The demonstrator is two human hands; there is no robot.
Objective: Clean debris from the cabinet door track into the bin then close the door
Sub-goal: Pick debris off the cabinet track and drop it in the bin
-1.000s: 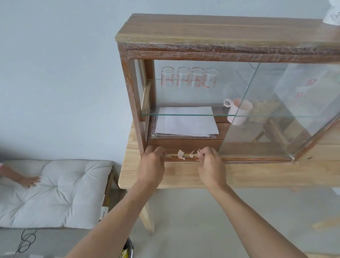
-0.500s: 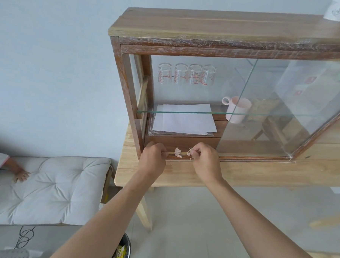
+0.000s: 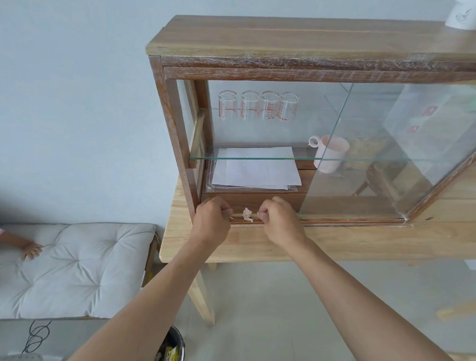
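Black plastic marks the rim of the bin (image 3: 177,340), seen nearest at the bottom edge, under the left forearm and beside the table leg; wrappers are seen inside, but most of it is cut off. Above it, both hands are held at the cabinet's lower door track (image 3: 245,220). The left hand (image 3: 212,222) is curled nearly closed at the track's left end, and something thin and pale is seen at its fingertips; whether it is gripped cannot be told. The right hand (image 3: 281,220) is likewise curled tight, thumb against forefinger, just right of a crumpled pale scrap of debris (image 3: 247,214) that lies on the track between the hands. What, if anything, is pinched in the right hand is hidden by the knuckles.

Behind, the sliding glass door (image 3: 398,150) is stood open, pushed right, with papers (image 3: 257,167), a pink mug (image 3: 330,155) and four measuring glasses (image 3: 258,105) on the shelves.

From here, small bits could be dropped on the table or floor during the carry to the bin, since it sits well below and off to the left. Fragments could also be pushed deeper into the groove, where the door might later be jammed. The track under the glass door is hard to make out.
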